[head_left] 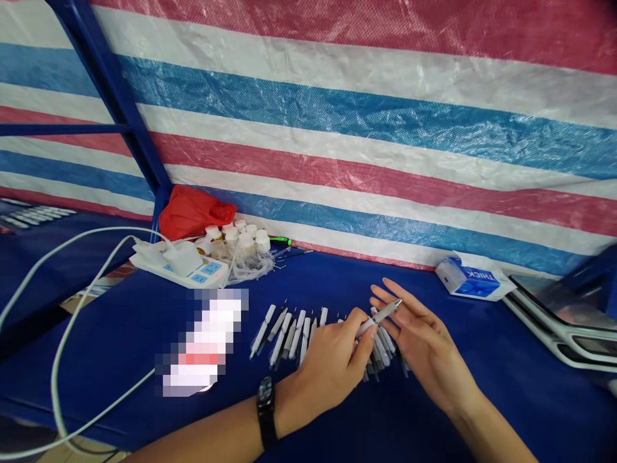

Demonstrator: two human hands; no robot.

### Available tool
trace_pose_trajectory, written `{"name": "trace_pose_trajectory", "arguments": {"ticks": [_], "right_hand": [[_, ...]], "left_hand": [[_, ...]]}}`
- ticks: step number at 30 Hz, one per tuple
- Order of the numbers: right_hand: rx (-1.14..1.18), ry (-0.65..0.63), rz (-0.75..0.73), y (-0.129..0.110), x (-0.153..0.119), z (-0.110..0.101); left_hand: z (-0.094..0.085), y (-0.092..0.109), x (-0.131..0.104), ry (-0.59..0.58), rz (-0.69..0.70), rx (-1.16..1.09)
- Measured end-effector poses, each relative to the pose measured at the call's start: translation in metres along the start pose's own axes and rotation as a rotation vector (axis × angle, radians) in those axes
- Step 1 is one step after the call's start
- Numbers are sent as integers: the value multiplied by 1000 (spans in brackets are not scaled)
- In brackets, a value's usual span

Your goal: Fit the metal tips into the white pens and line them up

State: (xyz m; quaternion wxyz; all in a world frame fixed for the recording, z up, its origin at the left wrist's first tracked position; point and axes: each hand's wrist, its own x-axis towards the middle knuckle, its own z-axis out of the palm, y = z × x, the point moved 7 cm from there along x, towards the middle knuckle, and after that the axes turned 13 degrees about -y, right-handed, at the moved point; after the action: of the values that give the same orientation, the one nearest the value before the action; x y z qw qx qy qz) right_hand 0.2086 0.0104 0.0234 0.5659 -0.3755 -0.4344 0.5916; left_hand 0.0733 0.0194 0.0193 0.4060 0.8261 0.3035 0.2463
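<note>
Fingers closed, the left hand (337,350) pinches a pen (387,311) over a row of pens (289,337) on a blue counter (506,379); the right hand (431,347) spreads open beside its tip. Single-pen handling appears underway, calling for a steady pinch.

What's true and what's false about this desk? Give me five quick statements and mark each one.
1. The left hand grips a pen. True.
2. The right hand is clenched in a fist. False: it is open, with its fingers extended.
3. A dark watch is on the left wrist. True.
4. The pen-like pieces stand upright in a cup. False: they lie in a rough row on the blue table.
5. The red bag is at the picture's right edge. False: it is left of centre, beside small white-capped bottles.
</note>
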Motion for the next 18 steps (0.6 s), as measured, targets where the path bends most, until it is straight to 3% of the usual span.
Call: {"name": "trace_pose_trajectory", "arguments": {"ticks": [4, 9, 15, 18], "right_hand": [[-117, 89, 19, 4, -1, -8], [-95, 21, -9, 1, 0, -3], [-191, 77, 6, 4, -1, -5], [-142, 37, -4, 6, -1, -2]], "left_hand": [[0, -1, -1, 29, 7, 52], [1, -2, -2, 32, -2, 38], [0, 1, -1, 9, -3, -3], [-1, -2, 0, 3, -31, -36]]}}
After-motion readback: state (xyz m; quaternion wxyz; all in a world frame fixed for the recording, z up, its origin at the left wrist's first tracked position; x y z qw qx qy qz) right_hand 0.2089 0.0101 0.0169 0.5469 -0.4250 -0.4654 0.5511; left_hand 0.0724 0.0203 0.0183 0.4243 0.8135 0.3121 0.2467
